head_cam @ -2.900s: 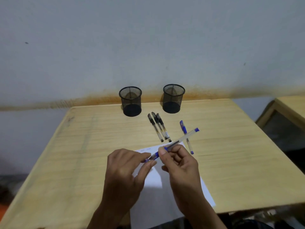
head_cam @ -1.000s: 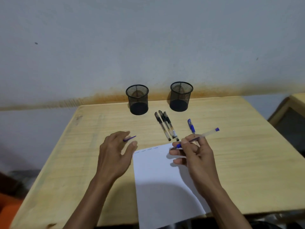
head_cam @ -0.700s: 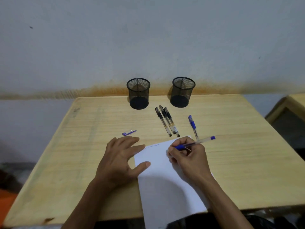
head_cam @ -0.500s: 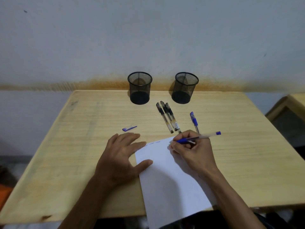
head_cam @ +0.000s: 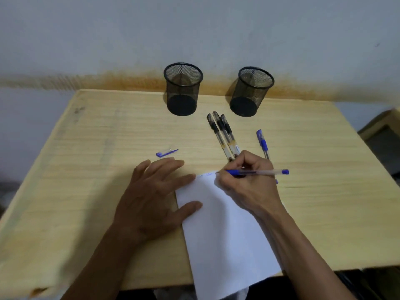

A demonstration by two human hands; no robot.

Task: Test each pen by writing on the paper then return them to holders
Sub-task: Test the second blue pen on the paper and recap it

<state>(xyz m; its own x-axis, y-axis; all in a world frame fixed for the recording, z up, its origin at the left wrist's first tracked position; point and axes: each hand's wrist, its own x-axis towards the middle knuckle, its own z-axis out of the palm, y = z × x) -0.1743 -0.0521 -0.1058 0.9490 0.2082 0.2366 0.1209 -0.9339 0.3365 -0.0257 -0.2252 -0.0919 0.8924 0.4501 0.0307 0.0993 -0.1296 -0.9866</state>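
My right hand [head_cam: 249, 185] grips an uncapped blue pen [head_cam: 266, 172], its tip down on the top edge of the white paper [head_cam: 227, 234], beside small blue marks. My left hand [head_cam: 155, 198] lies flat with fingers spread, thumb and fingertips on the paper's left edge. The pen's blue cap [head_cam: 166, 152] rests on the table just beyond my left fingers. Three black pens [head_cam: 224, 135] lie side by side behind my right hand. Another blue pen [head_cam: 262, 144] lies to their right, partly hidden by my hand. Two black mesh holders [head_cam: 183, 89] [head_cam: 252, 92] stand empty at the back.
The wooden table [head_cam: 97, 180] backs onto a grey wall with a rust-coloured stain line. The paper hangs over the table's near edge. Part of another wooden piece of furniture [head_cam: 381, 131] shows at the right.
My hands pulled the cap off the blue pen. My left hand laid the cap on the table, then pressed flat on the paper. My right hand brought the pen tip down to the paper's top edge.
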